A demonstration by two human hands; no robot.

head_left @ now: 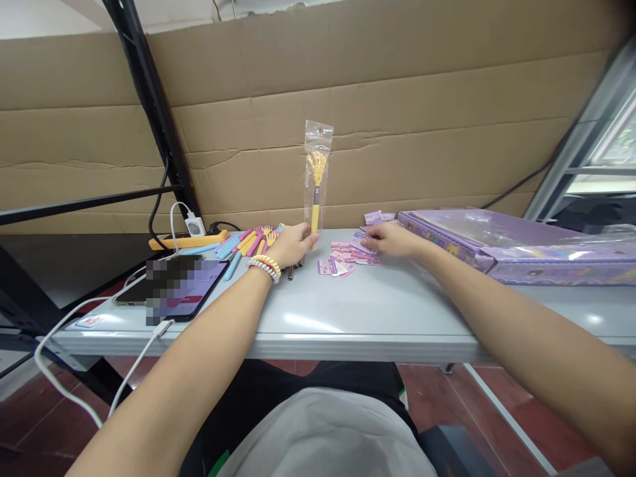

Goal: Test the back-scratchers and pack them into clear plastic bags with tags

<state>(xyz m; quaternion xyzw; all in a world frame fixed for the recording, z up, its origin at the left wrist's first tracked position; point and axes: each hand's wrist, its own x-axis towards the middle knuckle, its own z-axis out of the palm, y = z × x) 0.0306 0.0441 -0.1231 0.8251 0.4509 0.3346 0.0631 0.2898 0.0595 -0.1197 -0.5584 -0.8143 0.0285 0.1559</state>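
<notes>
My left hand [294,244] is closed around the bottom of a yellow hand-shaped back scratcher [316,182] in a clear plastic bag, held upright above the grey table [348,311]. My right hand [390,238] rests on a scatter of small pink and purple cards [342,257], fingers curled on them. A pile of pink, blue and yellow back scratchers [246,244] lies just left of my left hand. Bead bracelets circle my left wrist.
A phone and a tablet [181,291] lie at the table's left with white cables. A yellow power strip [189,240] with a charger sits behind them. A purple box [517,248] under clear plastic fills the right. A cardboard wall stands behind.
</notes>
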